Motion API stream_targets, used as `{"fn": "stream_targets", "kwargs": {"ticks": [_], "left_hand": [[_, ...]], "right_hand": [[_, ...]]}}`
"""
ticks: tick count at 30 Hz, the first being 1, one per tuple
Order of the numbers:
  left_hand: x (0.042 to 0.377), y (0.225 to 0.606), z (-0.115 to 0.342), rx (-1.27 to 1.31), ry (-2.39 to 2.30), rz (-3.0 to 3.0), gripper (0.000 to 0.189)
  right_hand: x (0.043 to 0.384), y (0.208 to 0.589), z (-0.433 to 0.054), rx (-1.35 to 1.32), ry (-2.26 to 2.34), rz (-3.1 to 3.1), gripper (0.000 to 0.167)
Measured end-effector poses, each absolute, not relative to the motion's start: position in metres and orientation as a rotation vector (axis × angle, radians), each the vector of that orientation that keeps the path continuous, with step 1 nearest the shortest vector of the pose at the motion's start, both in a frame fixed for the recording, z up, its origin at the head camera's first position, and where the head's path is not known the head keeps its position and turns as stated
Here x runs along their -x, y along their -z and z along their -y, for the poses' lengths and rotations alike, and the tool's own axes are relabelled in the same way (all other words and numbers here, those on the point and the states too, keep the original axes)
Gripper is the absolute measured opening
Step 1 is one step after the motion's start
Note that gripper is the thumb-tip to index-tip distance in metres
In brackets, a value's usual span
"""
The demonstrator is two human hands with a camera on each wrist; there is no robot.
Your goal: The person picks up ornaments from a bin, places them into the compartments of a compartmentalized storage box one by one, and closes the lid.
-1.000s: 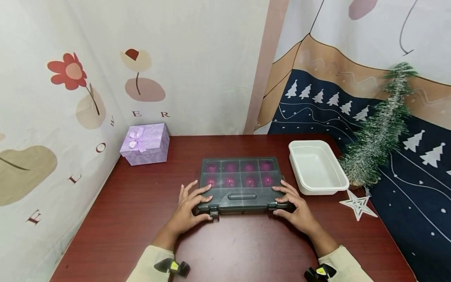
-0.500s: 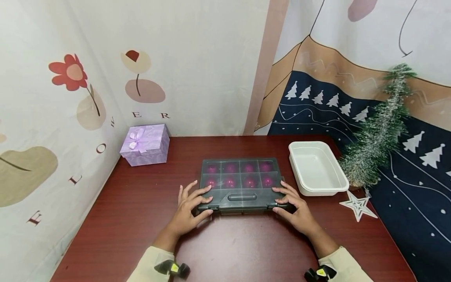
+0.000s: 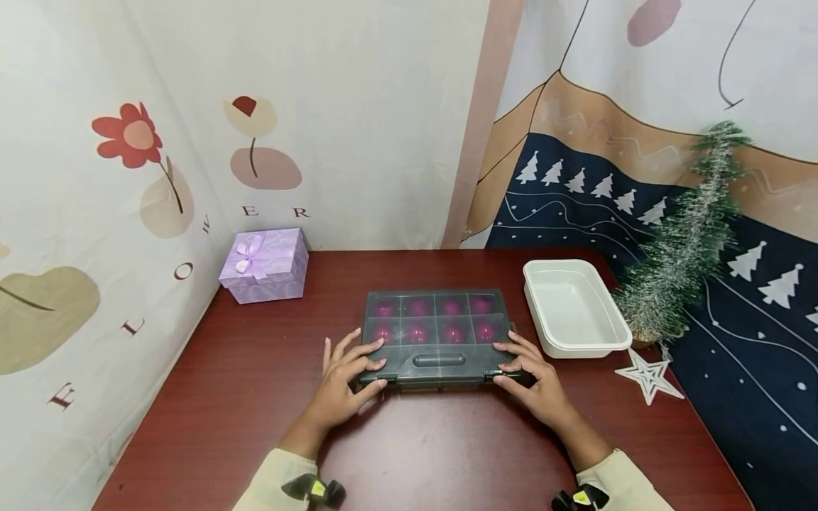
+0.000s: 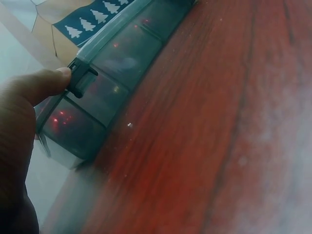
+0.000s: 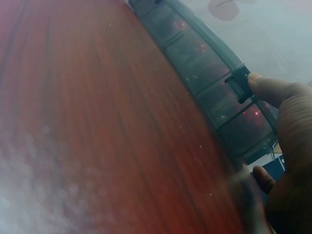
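A dark translucent compartment organizer box lies flat on the table, its lid down. Round magenta-red balls show through the lid, one per compartment. My left hand grips the front left corner, fingers over the lid and thumb on the left latch, which sits flush against the front edge. At the front right corner my right hand holds the box in the same manner, its thumb at the right latch. The palms hide both outer corners in the head view.
A white plastic tub stands to the right of the box. Beyond it are a frosted small Christmas tree and a white star ornament. A lilac gift box with a bow sits at the back left, near the wall.
One second ago the left latch hung down below the edge; the left thumb has pushed it up flat against the box. The right hand has stayed in place.
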State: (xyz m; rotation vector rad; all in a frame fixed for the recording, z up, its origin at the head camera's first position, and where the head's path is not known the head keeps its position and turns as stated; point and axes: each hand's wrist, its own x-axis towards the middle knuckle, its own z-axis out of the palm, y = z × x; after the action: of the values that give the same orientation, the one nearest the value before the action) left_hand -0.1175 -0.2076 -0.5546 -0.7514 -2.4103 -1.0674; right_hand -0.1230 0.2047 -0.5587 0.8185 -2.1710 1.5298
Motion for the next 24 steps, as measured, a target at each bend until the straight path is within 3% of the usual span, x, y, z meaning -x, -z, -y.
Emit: {"fn": "stream_targets", "kwargs": {"ticks": [12, 24], "left_hand": [[0.116, 0.552, 0.204, 0.739, 1.051, 2.41, 0.031], [0.109, 0.542, 0.207, 0.681, 0.85, 2.43, 0.059]], "right_hand": [[0.12, 0.555, -0.206, -0.796, -1.542, 2.201, 0.033], [0.118, 0.552, -0.203, -0.844, -1.297, 2.247, 0.048]]}}
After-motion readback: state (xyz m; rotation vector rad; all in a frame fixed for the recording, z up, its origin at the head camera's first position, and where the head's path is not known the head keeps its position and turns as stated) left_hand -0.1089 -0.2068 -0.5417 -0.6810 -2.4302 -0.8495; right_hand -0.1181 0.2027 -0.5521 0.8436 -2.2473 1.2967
